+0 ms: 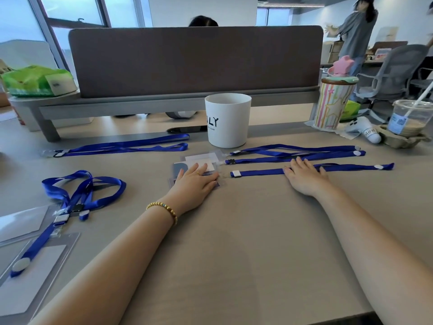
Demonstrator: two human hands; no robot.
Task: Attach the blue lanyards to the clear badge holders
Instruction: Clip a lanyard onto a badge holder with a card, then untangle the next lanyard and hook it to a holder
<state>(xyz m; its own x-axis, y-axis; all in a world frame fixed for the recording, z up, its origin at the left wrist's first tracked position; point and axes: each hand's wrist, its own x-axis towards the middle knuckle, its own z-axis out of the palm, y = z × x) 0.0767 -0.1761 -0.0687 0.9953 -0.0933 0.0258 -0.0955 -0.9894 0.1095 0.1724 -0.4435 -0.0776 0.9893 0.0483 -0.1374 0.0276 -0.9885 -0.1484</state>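
Note:
A small stack of clear badge holders [201, 160] lies at the table's middle, and my left hand [195, 184] rests flat on it with straight fingers. To the right several blue lanyards lie stretched out side by side. My right hand [304, 178] lies flat on the nearest blue lanyard [260, 171], whose white clip end points at the stack. At the lower left two clear badge holders [35, 261] have blue lanyards [82, 191] clipped to them. More blue lanyards [121, 146] lie stretched out at the far left.
A white cup [228, 120] stands just behind the stack. At the right are a striped tumbler [332, 104], a white toy [363, 131] and a plastic drink cup [410, 120] in a cardboard carrier. A grey desk divider [196, 59] closes the far side. People are in the background.

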